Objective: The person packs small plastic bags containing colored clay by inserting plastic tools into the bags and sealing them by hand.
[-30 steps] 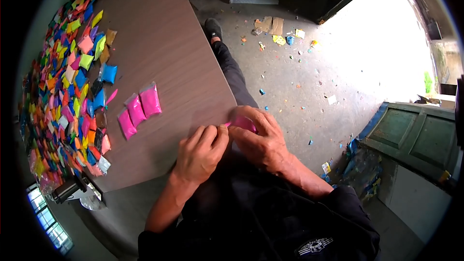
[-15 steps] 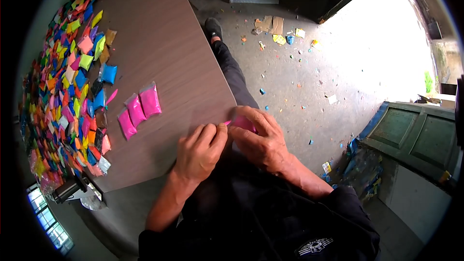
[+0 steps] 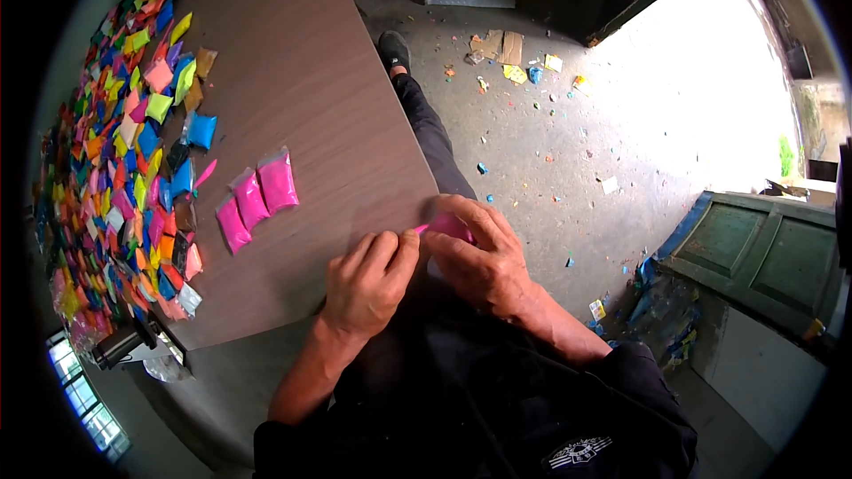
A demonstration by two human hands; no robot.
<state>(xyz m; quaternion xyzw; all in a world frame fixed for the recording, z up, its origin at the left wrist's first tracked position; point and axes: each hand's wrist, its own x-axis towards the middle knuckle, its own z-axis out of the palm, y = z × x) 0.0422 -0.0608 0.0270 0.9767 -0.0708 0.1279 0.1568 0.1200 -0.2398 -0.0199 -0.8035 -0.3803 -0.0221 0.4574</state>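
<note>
My right hand (image 3: 479, 253) is closed around a pink packet (image 3: 451, 227) at the table's near corner, its fingers covering much of it. Beside it, my left hand (image 3: 371, 279) pinches a thin pink piece between thumb and forefinger; this piece reaches toward the packet, and whether the two are joined is hidden. Three pink packets (image 3: 252, 199) lie side by side on the brown table (image 3: 328, 115), left of my hands. A narrow pink strip (image 3: 206, 172) rests farther left, near a blue packet (image 3: 202, 131).
A large heap of many-coloured packets (image 3: 115, 177) covers the table's left side. A black device (image 3: 124, 346) stands at the lower left edge. Scraps and cardboard (image 3: 511, 48) litter the floor beyond the table. A green panelled door (image 3: 754, 244) is at the right.
The view has shifted slightly, so the table and packets appear a little to the right. Both hands keep nearly the same place and hold.
</note>
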